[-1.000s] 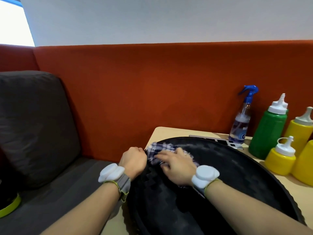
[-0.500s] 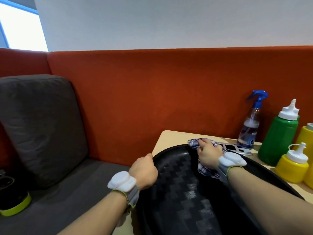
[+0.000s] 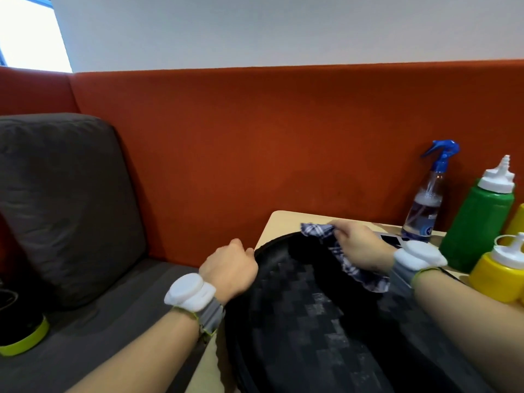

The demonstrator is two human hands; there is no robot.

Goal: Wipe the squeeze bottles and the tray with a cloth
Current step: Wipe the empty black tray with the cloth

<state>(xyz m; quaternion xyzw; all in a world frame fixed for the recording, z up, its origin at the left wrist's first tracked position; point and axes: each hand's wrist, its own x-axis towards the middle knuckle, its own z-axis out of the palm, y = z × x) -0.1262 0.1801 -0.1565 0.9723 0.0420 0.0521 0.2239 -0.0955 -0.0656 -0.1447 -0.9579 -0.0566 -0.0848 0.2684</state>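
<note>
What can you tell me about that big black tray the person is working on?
The large black tray looks like plastic. It is rounded, with a raised rim and a checkered, woven-look surface marked by pale, dusty smears. It lies on the pale wooden table. The left hand grips its left rim. The right hand holds a blue-and-white checked cloth that drapes over the far rim into the tray.

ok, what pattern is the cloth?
Blue-and-white plaid cloth, held by the right hand at the tray rim; head view shows it best.
</note>
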